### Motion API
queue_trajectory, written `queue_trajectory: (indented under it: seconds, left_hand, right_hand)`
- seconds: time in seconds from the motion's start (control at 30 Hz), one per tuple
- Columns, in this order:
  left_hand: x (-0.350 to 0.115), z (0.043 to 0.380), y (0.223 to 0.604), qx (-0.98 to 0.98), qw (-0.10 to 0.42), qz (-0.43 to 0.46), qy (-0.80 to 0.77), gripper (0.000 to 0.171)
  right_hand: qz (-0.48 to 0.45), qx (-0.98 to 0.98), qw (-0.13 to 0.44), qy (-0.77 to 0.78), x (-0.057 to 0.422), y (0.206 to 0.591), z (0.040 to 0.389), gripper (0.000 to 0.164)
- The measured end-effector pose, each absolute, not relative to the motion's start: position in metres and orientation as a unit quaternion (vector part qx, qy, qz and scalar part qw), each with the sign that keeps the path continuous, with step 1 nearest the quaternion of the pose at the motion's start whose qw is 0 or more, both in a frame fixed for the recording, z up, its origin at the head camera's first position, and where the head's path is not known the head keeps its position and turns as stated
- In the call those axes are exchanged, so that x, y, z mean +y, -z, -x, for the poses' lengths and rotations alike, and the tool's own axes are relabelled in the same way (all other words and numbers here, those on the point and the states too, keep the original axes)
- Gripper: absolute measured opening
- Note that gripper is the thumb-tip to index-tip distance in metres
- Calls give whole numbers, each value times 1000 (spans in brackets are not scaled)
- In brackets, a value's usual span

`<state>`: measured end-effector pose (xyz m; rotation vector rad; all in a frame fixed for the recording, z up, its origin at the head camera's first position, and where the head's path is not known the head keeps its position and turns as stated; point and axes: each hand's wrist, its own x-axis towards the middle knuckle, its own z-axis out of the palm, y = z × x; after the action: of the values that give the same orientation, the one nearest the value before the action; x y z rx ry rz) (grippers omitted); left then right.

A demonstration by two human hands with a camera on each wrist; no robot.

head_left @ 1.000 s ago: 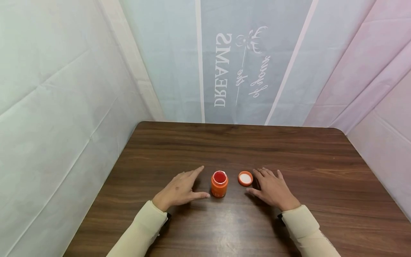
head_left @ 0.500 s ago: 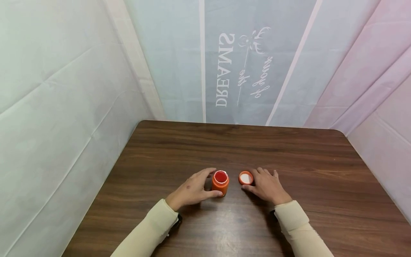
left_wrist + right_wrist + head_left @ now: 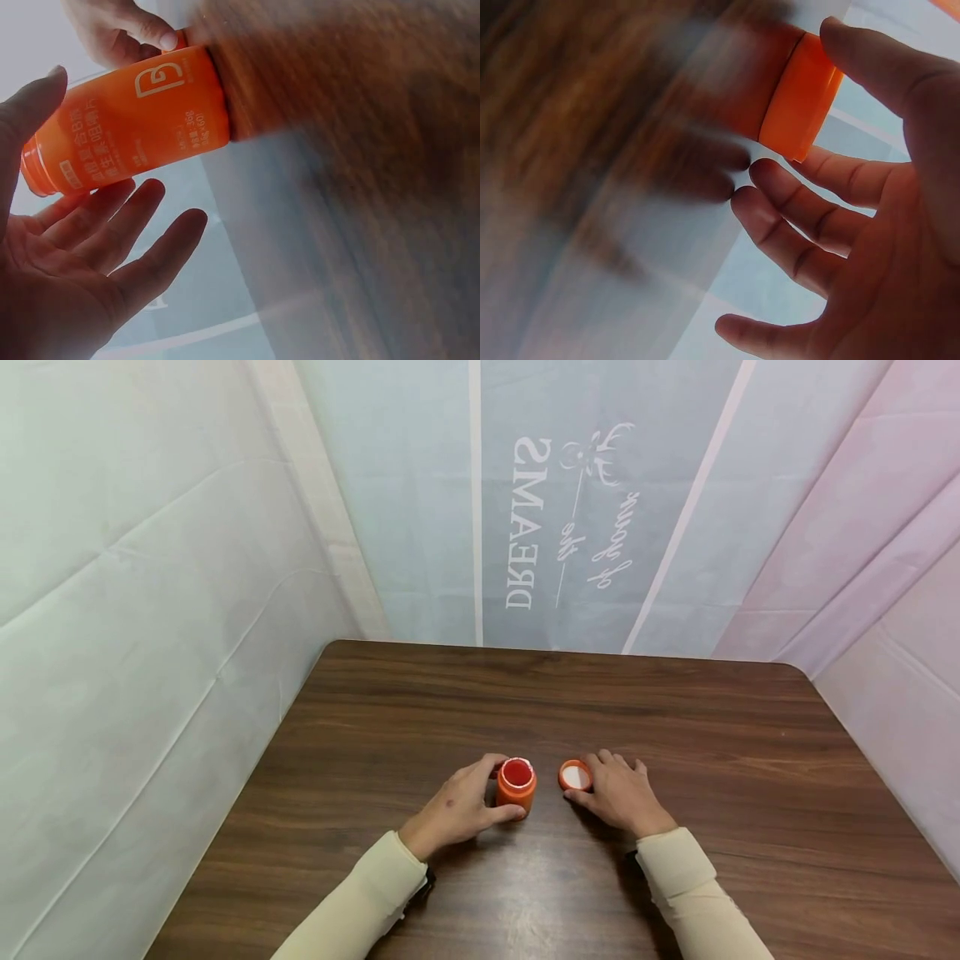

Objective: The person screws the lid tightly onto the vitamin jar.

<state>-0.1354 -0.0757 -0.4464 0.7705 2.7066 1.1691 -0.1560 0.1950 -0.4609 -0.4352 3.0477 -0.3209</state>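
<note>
Left hand [image 3: 455, 803] pinches orange bottle [image 3: 516, 794], right hand [image 3: 622, 793] pinches lid [image 3: 574, 777], both between the hands.

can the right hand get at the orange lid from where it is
Most likely yes: the right hand is at the orange lid, thumb and fingers on either side of it, and nothing stands in the way.

Smooth plastic bottle [image 3: 516, 794], smooth plastic lid [image 3: 799, 97], faintly glossy wood-grain table [image 3: 450, 702], creased matt cloth hangings [image 3: 150, 593]
</note>
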Motion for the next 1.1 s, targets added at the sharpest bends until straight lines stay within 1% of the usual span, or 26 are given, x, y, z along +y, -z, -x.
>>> queue_trajectory:
  seconds: [0.27, 0.63, 0.93, 1.1]
  left_hand:
    - [-71, 135, 450, 892, 34, -250, -375, 61]
    - [-65, 140, 454, 880, 42, -236, -411, 60]
    - [-62, 142, 458, 869, 54, -221, -440, 55]
    - [-63, 143, 460, 860, 52, -238, -448, 54]
  right_hand:
    - [147, 984, 22, 96, 194, 462, 156, 62]
    - [152, 983, 5, 103, 192, 461, 156, 58]
    - [160, 973, -27, 164, 190, 459, 154, 49]
    - [157, 966, -39, 203, 188, 455, 151, 50]
